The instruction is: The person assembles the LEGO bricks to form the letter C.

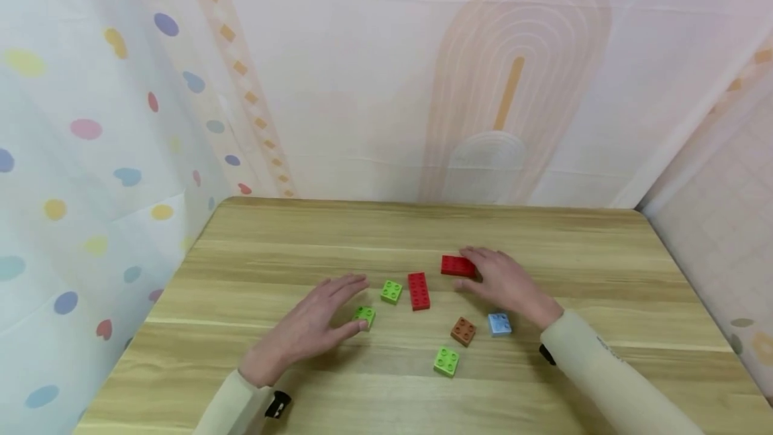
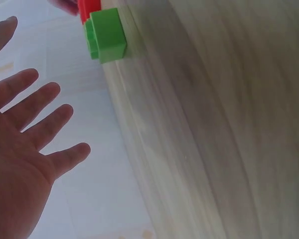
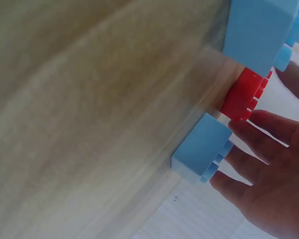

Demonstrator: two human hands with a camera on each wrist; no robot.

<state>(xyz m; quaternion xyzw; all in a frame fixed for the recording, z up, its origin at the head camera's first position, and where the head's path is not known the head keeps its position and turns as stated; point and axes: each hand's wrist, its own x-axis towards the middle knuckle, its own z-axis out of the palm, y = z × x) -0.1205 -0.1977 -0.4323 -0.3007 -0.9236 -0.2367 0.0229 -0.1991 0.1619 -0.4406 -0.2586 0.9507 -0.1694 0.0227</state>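
Note:
My left hand [image 1: 308, 324] hovers with fingers spread around a green brick [image 1: 364, 316] and holds nothing. Its palm and fingers also show in the left wrist view, apart from a green brick [image 2: 109, 37]. Over the right end of a red brick [image 1: 457, 266] lies my right hand [image 1: 504, 282], its fingers extended. In the right wrist view, those fingertips are close to a red brick [image 3: 242, 95] and a blue brick [image 3: 202, 149]; contact cannot be told. That blue brick is hidden by the hand in the head view.
Between the hands are another red brick [image 1: 419, 291] and a green brick [image 1: 391, 292]. Nearer the front lie a brown brick [image 1: 464, 331], a light blue brick [image 1: 499, 324] and a green brick [image 1: 446, 361]. Patterned cloth [image 1: 362, 86] hangs behind the wooden table [image 1: 290, 233].

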